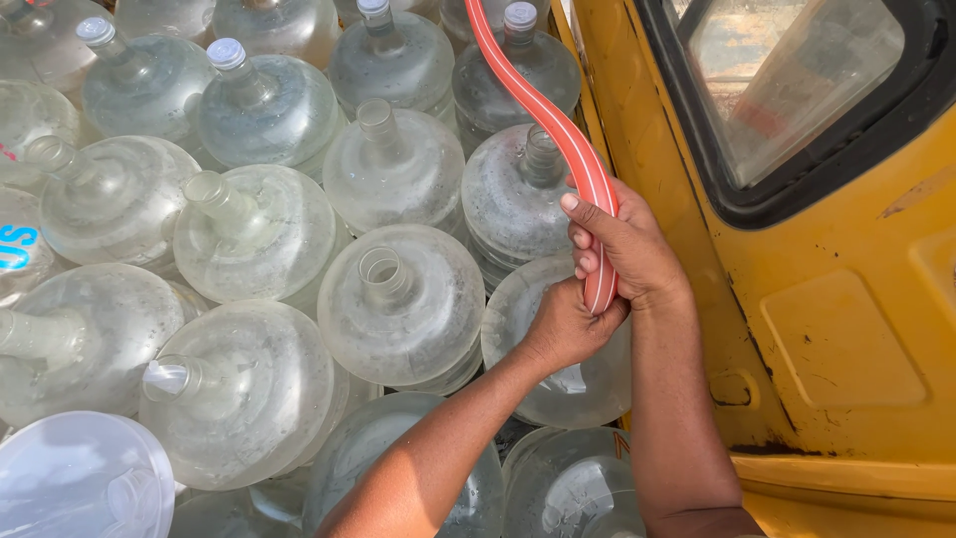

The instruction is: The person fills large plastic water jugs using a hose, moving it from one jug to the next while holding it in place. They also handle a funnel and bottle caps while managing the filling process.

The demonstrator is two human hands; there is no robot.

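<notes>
Both hands are clamped on a red hose with white stripes (pixel 573 149): the right hand (pixel 622 249) wraps its fingers around it, and the left hand (pixel 568 324) grips the lower end just beneath, the two touching. The hose snakes up and away over a crowd of clear, large water jugs (pixel 398 299), some capped, some open-necked, packed tight beside a yellow vehicle (pixel 827 329).
</notes>
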